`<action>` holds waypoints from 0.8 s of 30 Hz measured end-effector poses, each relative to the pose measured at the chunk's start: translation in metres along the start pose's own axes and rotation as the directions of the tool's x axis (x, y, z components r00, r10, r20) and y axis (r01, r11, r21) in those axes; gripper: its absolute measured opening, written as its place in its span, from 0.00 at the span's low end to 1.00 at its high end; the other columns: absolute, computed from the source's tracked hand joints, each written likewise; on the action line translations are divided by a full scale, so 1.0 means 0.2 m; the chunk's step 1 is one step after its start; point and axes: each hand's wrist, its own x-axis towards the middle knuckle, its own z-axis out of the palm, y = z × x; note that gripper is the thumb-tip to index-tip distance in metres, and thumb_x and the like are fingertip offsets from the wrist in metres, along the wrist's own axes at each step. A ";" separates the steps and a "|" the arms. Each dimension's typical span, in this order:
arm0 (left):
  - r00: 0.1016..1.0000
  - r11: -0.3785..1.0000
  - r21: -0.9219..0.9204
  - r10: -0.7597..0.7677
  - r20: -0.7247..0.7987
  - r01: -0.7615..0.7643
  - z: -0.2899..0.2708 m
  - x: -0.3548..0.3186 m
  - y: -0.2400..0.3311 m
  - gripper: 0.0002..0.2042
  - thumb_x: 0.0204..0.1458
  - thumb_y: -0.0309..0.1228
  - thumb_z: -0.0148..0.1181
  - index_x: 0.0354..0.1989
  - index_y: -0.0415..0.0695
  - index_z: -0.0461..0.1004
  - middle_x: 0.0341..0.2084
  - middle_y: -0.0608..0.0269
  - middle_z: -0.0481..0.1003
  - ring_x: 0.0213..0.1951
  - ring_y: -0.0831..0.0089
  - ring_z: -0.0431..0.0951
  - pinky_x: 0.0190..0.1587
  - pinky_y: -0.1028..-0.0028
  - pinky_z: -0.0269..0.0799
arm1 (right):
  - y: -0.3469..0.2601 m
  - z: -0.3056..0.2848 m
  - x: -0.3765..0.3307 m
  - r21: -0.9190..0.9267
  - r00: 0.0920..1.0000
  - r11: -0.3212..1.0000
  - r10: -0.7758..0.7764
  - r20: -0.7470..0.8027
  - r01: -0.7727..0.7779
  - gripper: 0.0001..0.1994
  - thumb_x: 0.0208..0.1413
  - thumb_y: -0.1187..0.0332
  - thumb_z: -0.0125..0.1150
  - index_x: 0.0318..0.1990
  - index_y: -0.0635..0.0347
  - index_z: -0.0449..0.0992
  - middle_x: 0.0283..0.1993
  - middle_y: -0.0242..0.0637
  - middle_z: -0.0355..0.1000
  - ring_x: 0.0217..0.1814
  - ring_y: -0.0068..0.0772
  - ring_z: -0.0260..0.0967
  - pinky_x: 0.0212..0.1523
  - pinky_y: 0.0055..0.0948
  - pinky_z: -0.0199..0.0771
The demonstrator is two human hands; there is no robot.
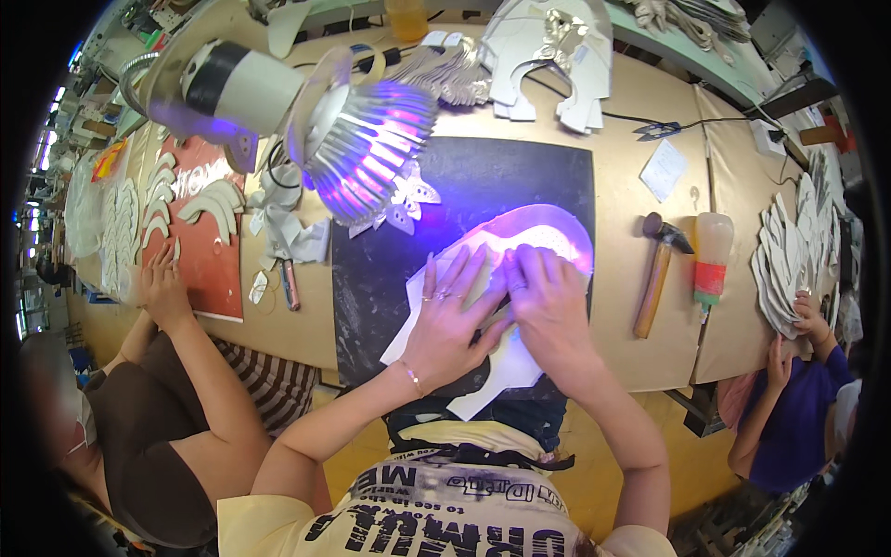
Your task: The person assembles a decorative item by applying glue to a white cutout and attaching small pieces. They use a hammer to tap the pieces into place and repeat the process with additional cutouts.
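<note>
A flat white horseshoe-shaped piece (pixel 515 364), much like a shoe upper, lies on a dark mat (pixel 371 316) in front of me. Its rounded far end glows pink and violet under the lamp. My left hand (pixel 444 320) rests on the piece's left side, palm down with the fingers stretched and apart. On the upper middle of the same piece, my right hand (pixel 549 302) presses with its fingers bunched together. Whatever sits under those fingertips is hidden. The thumbs come close to each other between the piece's two legs.
A ribbed lamp (pixel 371 144) hangs over the mat's far left. To the right lie a hammer (pixel 656 278) and a squeeze bottle (pixel 712 260). White pieces (pixel 548 46) are stacked behind the mat. One co-worker's hand (pixel 165 283) is at the left, another's (pixel 810 316) at the right.
</note>
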 end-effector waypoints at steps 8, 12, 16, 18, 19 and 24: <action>0.871 0.940 -0.317 -0.255 -0.419 0.122 -0.05 0.01 -0.03 0.13 0.50 0.23 0.63 0.45 0.41 0.79 0.60 0.45 0.69 0.61 0.51 0.70 0.65 0.56 0.62 | -0.01 -0.02 -0.06 0.042 0.996 0.997 0.074 -0.057 -0.072 0.18 0.49 0.71 0.56 0.47 0.70 0.79 0.50 0.47 0.68 0.55 0.46 0.65 0.58 0.44 0.65; 0.848 0.937 -0.295 -0.304 -0.433 0.186 -0.03 0.01 -0.02 0.12 0.51 0.22 0.61 0.46 0.39 0.78 0.59 0.45 0.69 0.61 0.49 0.69 0.65 0.58 0.62 | -0.17 0.03 -0.03 -0.180 0.991 0.978 0.121 0.060 -0.108 0.19 0.50 0.70 0.55 0.49 0.69 0.79 0.52 0.48 0.69 0.57 0.49 0.65 0.60 0.46 0.65; 0.919 0.972 -0.208 -0.176 -0.352 0.107 -0.02 0.03 -0.01 0.15 0.52 0.22 0.61 0.49 0.39 0.76 0.59 0.44 0.68 0.61 0.49 0.69 0.64 0.58 0.62 | -0.30 0.05 0.06 -0.342 0.986 0.926 0.164 -0.021 -0.161 0.15 0.49 0.65 0.56 0.39 0.67 0.82 0.50 0.49 0.70 0.57 0.48 0.65 0.62 0.46 0.63; 0.921 0.975 -0.180 -0.187 -0.342 0.131 -0.04 0.02 -0.01 0.15 0.53 0.22 0.60 0.51 0.38 0.76 0.61 0.45 0.67 0.62 0.51 0.68 0.65 0.58 0.62 | -0.27 0.04 0.05 -0.137 0.974 0.966 0.226 0.029 -0.220 0.18 0.51 0.64 0.57 0.43 0.69 0.81 0.52 0.49 0.70 0.60 0.50 0.64 0.65 0.47 0.59; 0.917 0.976 -0.165 -0.193 -0.348 0.143 -0.05 0.01 -0.02 0.16 0.54 0.22 0.59 0.51 0.38 0.75 0.62 0.45 0.66 0.62 0.52 0.68 0.65 0.58 0.61 | -0.23 0.03 0.01 -0.071 0.953 0.952 0.295 -0.065 -0.299 0.18 0.53 0.63 0.57 0.45 0.68 0.80 0.54 0.49 0.70 0.61 0.50 0.63 0.65 0.48 0.59; 0.854 0.785 -0.571 -0.451 -0.261 0.240 -0.13 -0.03 -0.10 0.15 0.59 0.22 0.58 0.54 0.32 0.72 0.65 0.48 0.61 0.56 0.67 0.73 0.54 0.73 0.74 | -0.08 -0.02 -0.27 0.163 0.674 0.716 0.695 -0.248 -0.679 0.19 0.56 0.59 0.65 0.50 0.64 0.78 0.58 0.50 0.68 0.65 0.51 0.61 0.67 0.50 0.55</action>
